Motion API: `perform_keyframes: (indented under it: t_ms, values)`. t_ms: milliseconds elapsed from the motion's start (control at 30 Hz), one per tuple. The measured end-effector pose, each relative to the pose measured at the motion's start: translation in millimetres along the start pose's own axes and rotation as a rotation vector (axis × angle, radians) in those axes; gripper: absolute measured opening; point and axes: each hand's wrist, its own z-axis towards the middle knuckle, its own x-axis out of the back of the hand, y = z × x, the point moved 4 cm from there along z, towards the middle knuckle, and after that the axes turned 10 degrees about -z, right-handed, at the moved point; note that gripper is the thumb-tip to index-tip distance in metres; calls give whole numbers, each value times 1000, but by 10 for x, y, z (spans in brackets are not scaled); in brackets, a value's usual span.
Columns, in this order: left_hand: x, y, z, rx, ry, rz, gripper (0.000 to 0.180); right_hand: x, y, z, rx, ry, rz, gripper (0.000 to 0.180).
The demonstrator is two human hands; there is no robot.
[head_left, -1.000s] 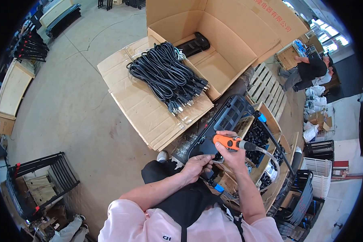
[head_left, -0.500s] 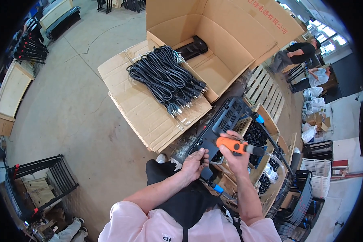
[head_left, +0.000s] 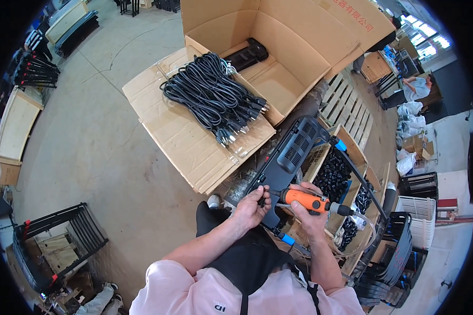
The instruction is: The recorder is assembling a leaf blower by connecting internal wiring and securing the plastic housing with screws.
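Centrally, my right hand (head_left: 306,211) is clenched around an orange powered screwdriver (head_left: 305,199), whose tip points left toward the near end of a long black plastic housing (head_left: 288,157). That housing lies slantwise across a wooden crate (head_left: 347,152) in front of me, its vented panel facing up. My left hand (head_left: 251,208) pinches the housing's near edge with curled fingers, just beside the screwdriver tip; whether a small part sits between those fingers I cannot tell. A clear hose (head_left: 360,231) trails from the tool's rear toward the right. Black small parts (head_left: 336,176) fill the crate compartments beneath and beside the housing. Farther off, a bundle of coiled black power cords (head_left: 210,97) rests on a flattened cardboard sheet (head_left: 178,139), touching an open cardboard box (head_left: 284,47) that holds another black housing (head_left: 247,53). At the upper right, well apart, another person (head_left: 418,86) bends over.
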Motion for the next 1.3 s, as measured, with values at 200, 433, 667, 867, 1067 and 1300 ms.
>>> perform_keyframes:
  t_ms: [200,433,667,867,1067,1300]
  values:
    - [11,18,-23,73,-24,-13,30,-60,38,-8,-34,-22,-10,56]
    - [13,18,14,36,-78,-72,30,-227,144,17,4,-36,-94,55]
    - [-3,20,25,30,-113,-109,30,-296,128,120,-15,-69,-116,56]
    - [-18,19,-15,7,-15,-10,27,-446,-8,245,25,-192,-271,43]
    - [-72,25,-61,31,-39,55,27,-503,44,292,53,-186,-292,41]
    - [115,36,71,69,-110,104,29,-292,-339,125,37,-66,-244,51]
